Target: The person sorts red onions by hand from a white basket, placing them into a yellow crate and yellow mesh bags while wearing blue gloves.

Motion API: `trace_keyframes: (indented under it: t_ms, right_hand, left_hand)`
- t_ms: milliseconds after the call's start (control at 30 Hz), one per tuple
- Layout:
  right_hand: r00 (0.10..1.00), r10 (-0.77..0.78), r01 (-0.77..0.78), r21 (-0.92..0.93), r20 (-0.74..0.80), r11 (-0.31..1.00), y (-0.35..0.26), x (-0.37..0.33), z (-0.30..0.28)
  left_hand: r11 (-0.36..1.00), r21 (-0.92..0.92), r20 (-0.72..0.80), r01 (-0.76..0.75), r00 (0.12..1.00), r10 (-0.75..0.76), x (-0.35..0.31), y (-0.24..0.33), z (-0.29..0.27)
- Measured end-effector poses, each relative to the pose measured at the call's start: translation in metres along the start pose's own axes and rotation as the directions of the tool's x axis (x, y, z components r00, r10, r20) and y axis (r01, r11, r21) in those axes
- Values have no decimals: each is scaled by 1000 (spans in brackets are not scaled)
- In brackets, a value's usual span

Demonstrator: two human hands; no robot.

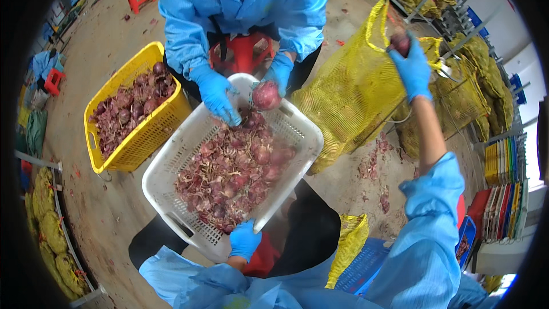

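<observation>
My right hand, in a blue glove, grips a red onion beside the open mouth of a yellow mesh bag. Near me, my left hand is closed over the near rim of a white plastic basket. Inside that basket lies a heap of red onions and loose skins. Across from me, a co-worker in a blue jacket holds another red onion over the basket's far end.
A yellow crate with onions and skins stands at left. The co-worker sits on a red stool. Filled mesh sacks line the right side, with coloured stacked crates nearby. Onion skins litter the floor, and a blue crate sits beside me.
</observation>
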State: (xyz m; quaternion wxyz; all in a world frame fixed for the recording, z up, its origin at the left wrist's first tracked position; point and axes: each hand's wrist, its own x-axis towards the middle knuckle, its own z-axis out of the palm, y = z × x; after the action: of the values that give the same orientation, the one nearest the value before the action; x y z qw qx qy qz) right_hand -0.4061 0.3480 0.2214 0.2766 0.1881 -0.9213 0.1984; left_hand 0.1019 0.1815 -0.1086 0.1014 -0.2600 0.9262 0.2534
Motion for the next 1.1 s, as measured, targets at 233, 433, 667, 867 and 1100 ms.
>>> trace_keyframes:
  t_ms: [233, 433, 667, 867, 1100]
  right_hand:
    - [913, 336, -251, -331, 232, 910, 70, 61, 72]
    - [633, 367, -112, -389, 681, 914, 110, 77, 74]
    - [755, 157, -164, -49, 637, 985, 51, 74, -10]
    - [879, -321, 308, 95, 352, 947, 75, 81, -68]
    - [698, -299, -147, 539, 651, 830, -119, -185, -5]
  left_hand:
    - [998, -56, -27, -12, 1000, 11, -1, 1, -9]
    - [997, -65, -39, -43, 998, 41, 4, 3, -3]
    - [995, -73, -177, -68, 983, 55, -3, -4, 4]
    - [998, -36, -13, -59, 998, 59, 7, -7, 11]
    - [766, -628, 295, 137, 953, 71, 1, -72, -27]
